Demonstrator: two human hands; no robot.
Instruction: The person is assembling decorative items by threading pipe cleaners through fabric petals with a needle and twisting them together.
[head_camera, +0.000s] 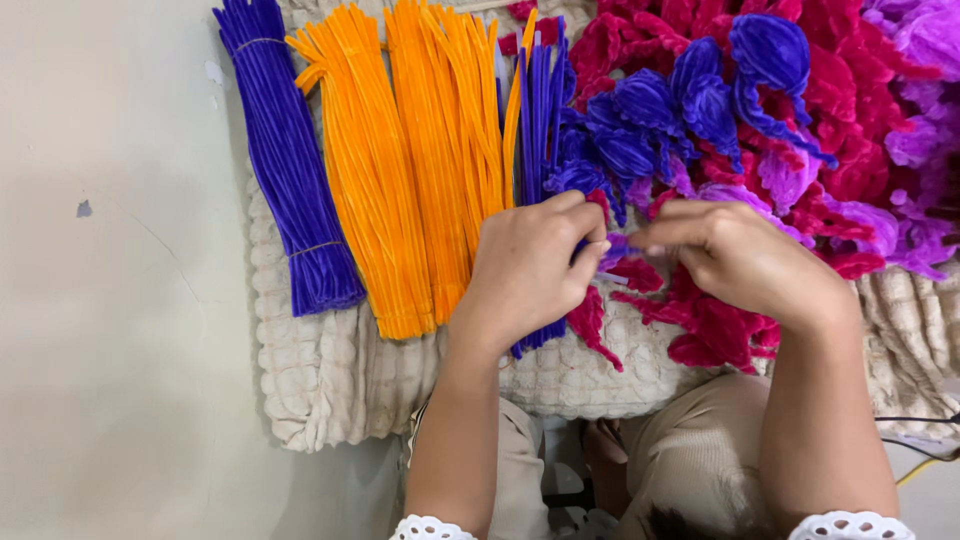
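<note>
My left hand (535, 262) and my right hand (735, 255) meet over a cream quilted cloth (330, 375). Both pinch the same small purple chenille stem (612, 245) between fingertips. Loose blue-purple stems (540, 110) run under my left hand and stick out below it. Pink folded stem pieces (710, 335) lie under my right hand. Just beyond my fingers sit shaped blue-purple petals (700, 95).
A tied bundle of purple stems (285, 160) lies at the cloth's left edge, with orange stem bundles (400, 170) beside it. Heaps of magenta petals (850, 120) and lilac ones (925, 130) fill the far right. Pale floor (120, 300) lies to the left; cables (915, 440) at right.
</note>
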